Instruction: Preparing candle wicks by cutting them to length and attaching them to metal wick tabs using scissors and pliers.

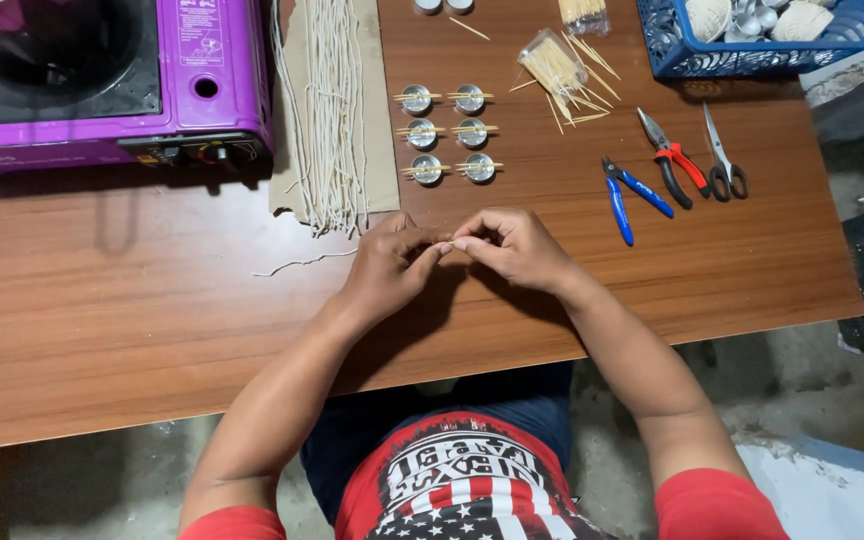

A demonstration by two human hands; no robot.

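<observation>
Purple stove [112, 75], far left, carries a pale rectangular label near its right end; its left side is cut off. Clear packet of wooden sticks [552, 65] lies far centre, sticks spilling right. Blue basket [762, 40], far right, cropped by the frame edge. Left hand [387, 265] and right hand [512, 245] meet near centre of the table [152, 320], fingertips pinched narrow together; whatever they pinch is too small to identify. Loose string [297, 264] lies just left of them.

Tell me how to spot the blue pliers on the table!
Find the blue basket at the table's far right corner. Below it lie three tools side by side. The blue pliers are the leftmost, nearest the right hand; the red-handled pliers and scissors lie farther right.
</observation>
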